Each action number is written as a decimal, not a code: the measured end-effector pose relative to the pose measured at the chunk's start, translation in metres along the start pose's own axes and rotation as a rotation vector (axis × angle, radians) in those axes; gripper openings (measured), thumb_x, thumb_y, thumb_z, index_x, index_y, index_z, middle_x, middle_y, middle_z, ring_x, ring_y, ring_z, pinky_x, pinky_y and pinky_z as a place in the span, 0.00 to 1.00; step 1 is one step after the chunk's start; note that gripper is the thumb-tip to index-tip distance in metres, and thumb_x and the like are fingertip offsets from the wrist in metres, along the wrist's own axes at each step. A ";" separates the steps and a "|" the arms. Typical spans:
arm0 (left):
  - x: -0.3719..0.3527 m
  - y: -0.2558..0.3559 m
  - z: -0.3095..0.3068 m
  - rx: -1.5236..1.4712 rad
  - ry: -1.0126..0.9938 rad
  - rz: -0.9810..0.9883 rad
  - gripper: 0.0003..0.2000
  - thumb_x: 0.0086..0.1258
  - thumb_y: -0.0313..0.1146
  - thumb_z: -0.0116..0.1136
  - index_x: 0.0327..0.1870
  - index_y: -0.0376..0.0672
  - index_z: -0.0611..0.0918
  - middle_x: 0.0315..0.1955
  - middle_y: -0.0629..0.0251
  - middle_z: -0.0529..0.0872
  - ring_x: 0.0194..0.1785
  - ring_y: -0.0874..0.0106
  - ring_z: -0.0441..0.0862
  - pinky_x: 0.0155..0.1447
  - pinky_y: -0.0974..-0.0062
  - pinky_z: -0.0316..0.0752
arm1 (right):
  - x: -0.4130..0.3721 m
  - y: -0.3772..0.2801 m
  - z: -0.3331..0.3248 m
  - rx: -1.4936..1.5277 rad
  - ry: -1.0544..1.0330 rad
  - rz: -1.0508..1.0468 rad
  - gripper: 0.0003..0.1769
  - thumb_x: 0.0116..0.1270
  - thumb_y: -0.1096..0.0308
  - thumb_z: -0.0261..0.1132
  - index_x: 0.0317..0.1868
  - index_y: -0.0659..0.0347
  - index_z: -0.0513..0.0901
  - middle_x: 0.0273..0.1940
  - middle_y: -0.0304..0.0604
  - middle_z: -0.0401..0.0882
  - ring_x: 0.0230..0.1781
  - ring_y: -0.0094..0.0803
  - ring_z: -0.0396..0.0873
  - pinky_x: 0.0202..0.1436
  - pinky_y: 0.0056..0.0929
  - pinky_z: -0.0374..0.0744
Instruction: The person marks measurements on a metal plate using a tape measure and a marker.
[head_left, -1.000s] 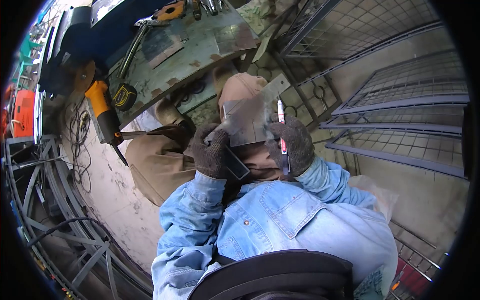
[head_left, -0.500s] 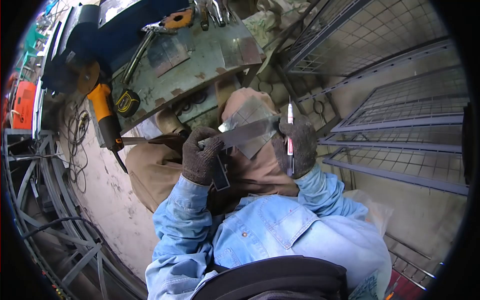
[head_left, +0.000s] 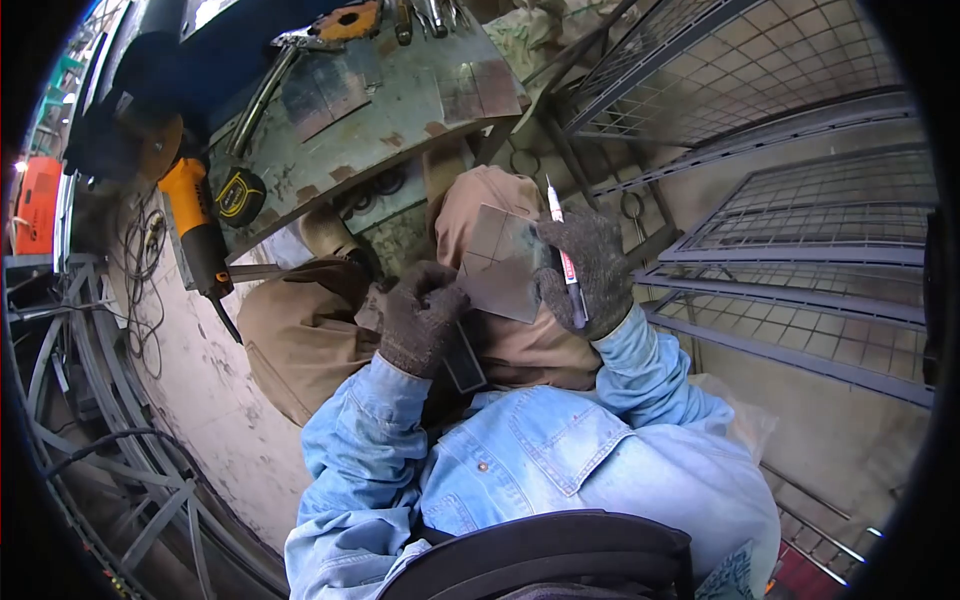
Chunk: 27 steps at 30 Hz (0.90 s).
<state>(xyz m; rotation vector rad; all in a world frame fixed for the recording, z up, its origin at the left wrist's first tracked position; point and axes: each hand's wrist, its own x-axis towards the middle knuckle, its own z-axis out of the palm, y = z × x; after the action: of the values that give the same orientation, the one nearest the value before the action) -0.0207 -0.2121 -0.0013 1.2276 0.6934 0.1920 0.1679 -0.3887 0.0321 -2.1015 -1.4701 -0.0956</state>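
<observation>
My left hand [head_left: 422, 312], in a dark knit glove, is closed around a try square, whose dark frame-like handle [head_left: 463, 358] sticks out below the fingers. Much of the square is hidden by the glove. A white marker [head_left: 562, 240] with a red label stands nearly upright in my gloved right hand [head_left: 598, 265], tip pointing up and away. Between the hands, a thin square metal plate [head_left: 497, 285] with drawn lines lies tilted on my right knee. The fingers of my right hand are at its right edge.
On the metal workbench [head_left: 400, 150] lie marked plates [head_left: 325, 95], a tape measure [head_left: 240, 197] and a hammer-like tool [head_left: 265, 100]. An orange angle grinder [head_left: 190, 200] sits at its left edge. Mesh frames [head_left: 800, 270] stand at right; metal bars [head_left: 150, 490] at left.
The square's long metal blade no longer spans from hand to hand across the plate. My left hand has moved slightly right, turning the square, and the marker now leans left.
</observation>
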 end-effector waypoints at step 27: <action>0.001 0.020 0.004 0.212 0.078 0.122 0.13 0.65 0.34 0.69 0.45 0.36 0.87 0.38 0.61 0.88 0.46 0.69 0.84 0.54 0.71 0.77 | 0.011 -0.016 -0.002 -0.181 0.179 0.021 0.29 0.60 0.63 0.78 0.60 0.61 0.79 0.57 0.56 0.81 0.57 0.55 0.79 0.63 0.54 0.74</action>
<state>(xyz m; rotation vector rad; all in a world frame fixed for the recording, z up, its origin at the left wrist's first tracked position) -0.0131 -0.2076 0.0166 1.4728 0.7201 0.2739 0.1590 -0.3768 0.0442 -2.1860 -1.3768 -0.4123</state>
